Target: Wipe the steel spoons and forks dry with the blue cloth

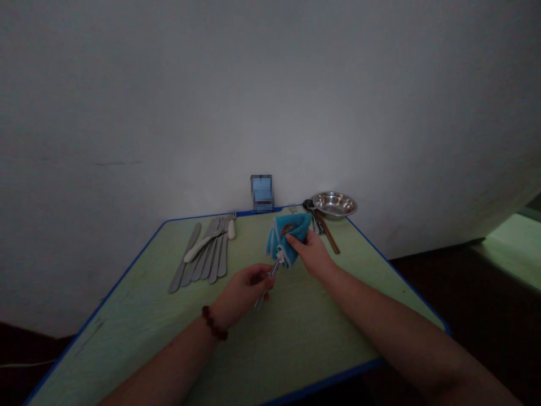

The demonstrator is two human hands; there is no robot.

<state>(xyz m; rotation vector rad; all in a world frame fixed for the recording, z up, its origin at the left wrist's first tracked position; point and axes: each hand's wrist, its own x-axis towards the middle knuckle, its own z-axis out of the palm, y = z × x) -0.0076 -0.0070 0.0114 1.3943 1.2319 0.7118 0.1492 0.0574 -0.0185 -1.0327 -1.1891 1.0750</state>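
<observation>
Cloth (288,239), soft blue towelling, bunches in the right hand's (311,255) closed grip, around a stiff, slippery steel utensil (273,270) whose slim handle the left hand (245,288) pinches, above the bench (114,287).

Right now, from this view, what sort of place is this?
Likely an indoor eating or kitchen area: metal cutlery in a row, a steel bowl, and a green table against a wall.

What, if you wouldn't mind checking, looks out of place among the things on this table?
The white-handled utensil stands out: it lies diagonally across the row of grey flat-handled flatware, whose pieces otherwise sit roughly side by side. The wooden chopsticks also lie at a slant, their upper ends near the steel bowl.
</observation>
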